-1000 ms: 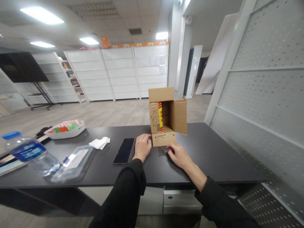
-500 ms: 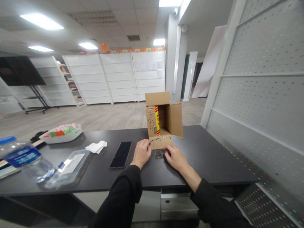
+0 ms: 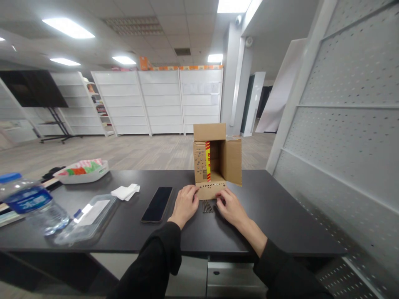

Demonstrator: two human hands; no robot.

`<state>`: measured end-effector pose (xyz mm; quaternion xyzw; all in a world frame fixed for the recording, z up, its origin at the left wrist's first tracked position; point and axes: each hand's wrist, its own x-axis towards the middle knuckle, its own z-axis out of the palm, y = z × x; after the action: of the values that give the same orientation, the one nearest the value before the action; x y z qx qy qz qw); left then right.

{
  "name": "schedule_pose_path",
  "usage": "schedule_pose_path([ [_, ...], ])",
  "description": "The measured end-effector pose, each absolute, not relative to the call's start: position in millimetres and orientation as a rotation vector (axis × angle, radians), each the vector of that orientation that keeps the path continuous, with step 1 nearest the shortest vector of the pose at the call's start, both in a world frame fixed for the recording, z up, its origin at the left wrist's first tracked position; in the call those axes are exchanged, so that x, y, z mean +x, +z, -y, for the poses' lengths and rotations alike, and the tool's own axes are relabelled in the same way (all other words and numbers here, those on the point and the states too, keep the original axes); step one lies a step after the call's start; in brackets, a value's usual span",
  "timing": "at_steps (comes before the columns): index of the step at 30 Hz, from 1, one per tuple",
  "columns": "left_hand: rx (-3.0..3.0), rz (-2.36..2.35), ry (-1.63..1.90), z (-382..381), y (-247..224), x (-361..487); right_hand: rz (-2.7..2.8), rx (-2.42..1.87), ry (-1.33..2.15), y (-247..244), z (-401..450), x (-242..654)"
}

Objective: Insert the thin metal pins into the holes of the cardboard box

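Note:
An open cardboard box (image 3: 233, 162) stands on its side on the dark table, its opening towards me. Its lower flap (image 3: 209, 192) slopes down to the tabletop and has a row of small holes. My left hand (image 3: 184, 204) is closed at the flap's left edge, thumb and fingers together. On the right corner of the same flap, my right hand (image 3: 231, 207) has its fingers curled and closed. Between my hands, just below the flap, several thin metal nails or screws (image 3: 207, 207) lie side by side; their exact kind is unclear. The fingertips are partly hidden.
Left of my left hand lies a phone (image 3: 157, 204). Farther left are crumpled tissue (image 3: 125, 192), a clear plastic case (image 3: 90, 218), a water bottle (image 3: 33, 203) and a white basket (image 3: 82, 172) with colourful contents. A perforated white panel (image 3: 339, 137) stands along the right.
The camera view has shifted slightly. My right hand's fingers sit a little higher on the flap's right corner. My left hand stays at the left edge, and the box stands as before.

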<state>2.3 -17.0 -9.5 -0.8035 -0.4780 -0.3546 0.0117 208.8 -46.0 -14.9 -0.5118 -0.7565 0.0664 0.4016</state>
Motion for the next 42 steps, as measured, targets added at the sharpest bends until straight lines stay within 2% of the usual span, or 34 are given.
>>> schedule_pose_path([
  [8,-2.498,1.389,-1.113,-1,8,15,1.955,-1.276,0.148,6,18,220],
  [21,-2.387,1.181,-1.346,-34,45,22,2.235,-1.122,-0.132,11,-14,218],
  [29,-2.408,1.111,-1.47,-35,37,33,2.123,-1.135,-0.066,8,-16,217],
  [36,-2.478,1.089,-1.441,-31,32,32,2.01,-1.187,0.028,9,-10,218],
  [42,-2.307,1.254,-1.661,-34,29,15,1.96,-1.286,0.118,7,-8,221],
])
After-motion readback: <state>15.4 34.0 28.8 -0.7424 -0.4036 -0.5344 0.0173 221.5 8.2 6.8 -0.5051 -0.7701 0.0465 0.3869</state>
